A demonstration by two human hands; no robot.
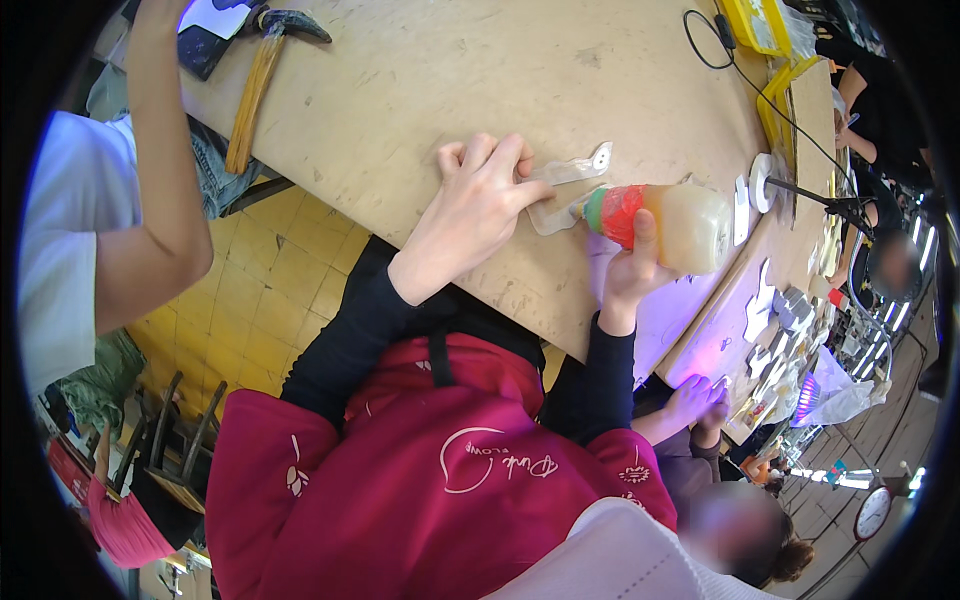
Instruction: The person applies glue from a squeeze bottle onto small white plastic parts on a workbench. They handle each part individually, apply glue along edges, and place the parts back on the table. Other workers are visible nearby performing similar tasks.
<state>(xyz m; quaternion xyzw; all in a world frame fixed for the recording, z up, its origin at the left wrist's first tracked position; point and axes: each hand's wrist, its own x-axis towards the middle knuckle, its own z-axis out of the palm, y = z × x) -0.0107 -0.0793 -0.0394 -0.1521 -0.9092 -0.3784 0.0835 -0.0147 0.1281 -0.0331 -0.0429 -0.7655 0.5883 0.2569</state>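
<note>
My left hand (pixel 468 208) is over the tabletop, fingers bent and closed on the edge of a translucent, curved flat piece (pixel 578 170). The piece lies on the table, with a small dark mark at its whitish far end. In my right hand (pixel 634 268) is a squeeze bottle (pixel 690 225) of pale amber liquid, with a red band and a green neck. The bottle is tilted nearly level, its nozzle pointing left toward the lower part of the flat piece. Whether the nozzle touches it I cannot tell.
A wooden-handled hammer (pixel 262 90) lies at the far left of the table (pixel 400 90), near a co-worker's arm (pixel 160 170). At right stand a lamp base (pixel 762 183), yellow trays (pixel 757 25) and many cut pieces (pixel 762 300). Another co-worker's hands (pixel 692 398) work beside me.
</note>
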